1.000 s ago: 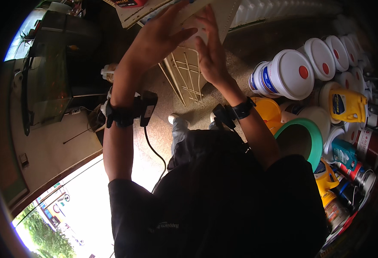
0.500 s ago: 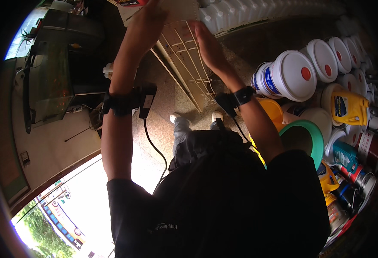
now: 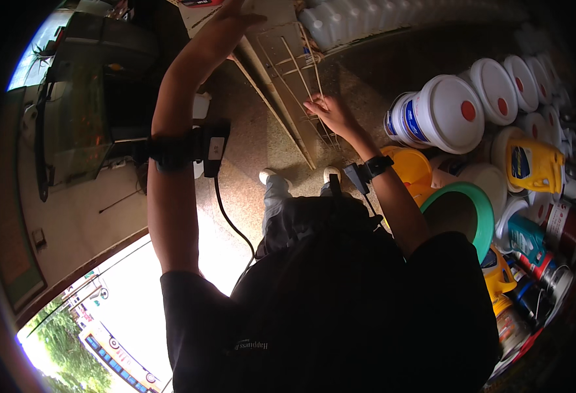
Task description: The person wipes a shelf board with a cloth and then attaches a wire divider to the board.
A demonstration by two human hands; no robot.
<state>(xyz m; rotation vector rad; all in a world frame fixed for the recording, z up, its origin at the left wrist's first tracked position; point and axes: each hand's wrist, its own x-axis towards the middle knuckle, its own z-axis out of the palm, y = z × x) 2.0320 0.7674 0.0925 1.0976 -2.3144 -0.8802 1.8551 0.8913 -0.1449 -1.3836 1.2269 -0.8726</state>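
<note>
A long cream metal panel (image 3: 249, 78) stretches down from the top centre toward the floor, with a wire rack (image 3: 285, 69) along its right part. My left hand (image 3: 234, 21) is at the panel's upper end, partly cut by the frame's edge, fingers stretched out near a red item (image 3: 199, 2); any contact is unclear. My right hand (image 3: 332, 112) is closed on the rack's wires, lower down. Each wrist carries a strapped black device with a cable.
Stacked white buckets (image 3: 451, 114), yellow jugs (image 3: 533, 170) and a green bucket (image 3: 479, 223) crowd my right. Translucent containers (image 3: 353, 23) line the top. A dark glass tank (image 3: 78, 124) stands left. A bright opening (image 3: 124, 301) shows trees and a bus at lower left.
Both hands were together near the top a second ago. My right hand has moved down along the rack; my left forearm shifted slightly left. The panel's lower end has moved rightward.
</note>
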